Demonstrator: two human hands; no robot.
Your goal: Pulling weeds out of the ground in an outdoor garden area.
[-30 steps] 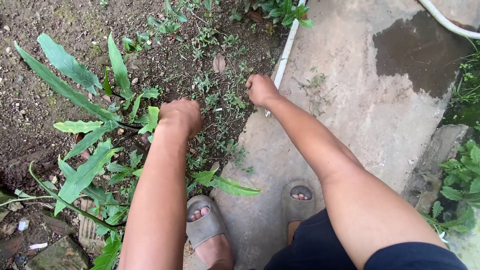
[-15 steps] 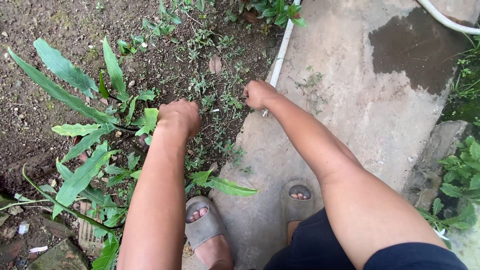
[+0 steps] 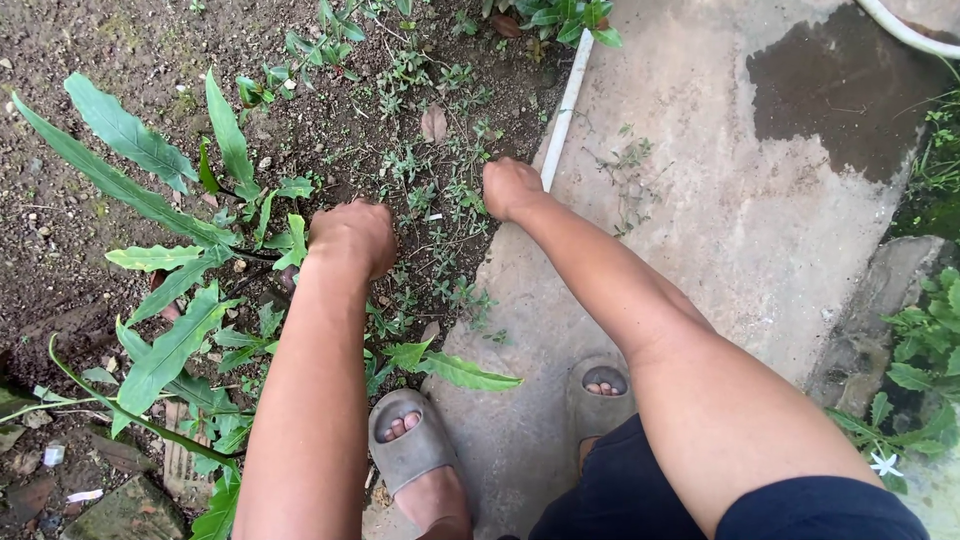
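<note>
Compared with a moment ago, the right hand [image 3: 510, 187] has slid back toward the thin white plastic pipe [image 3: 563, 110] that runs along the edge of the grey concrete slab [image 3: 720, 200], and it now sits right against the pipe's near end, covering the tip that showed below the knuckles before. The left hand [image 3: 352, 237] has hardly shifted; it stays low over the dark bare soil [image 3: 90, 260], on the side of the pipe away from the slab. That suggests the right hand is working along the strip of small low green weeds [image 3: 440, 200] just beside the pipe, while the left keeps its place. The right hand's fingers are curled into a fist, seemingly closed on weed stems, though what they grip is hidden beneath the hand. The left hand's fingers are also curled down and closed, buried at the base of the long-leaved green plant [image 3: 160, 230]; whether they hold a stem or just press into the soil I cannot tell. The weeds are thin, sprawling and small-leaved, scattered over the soil between the two hands and up along the pipe, with a dry brown leaf [image 3: 434, 123] lying among them farther up. Nearer the camera, two feet in grey rubber slides [image 3: 408, 455] stand at the slab's edge, on the near side of the pipe.
</note>
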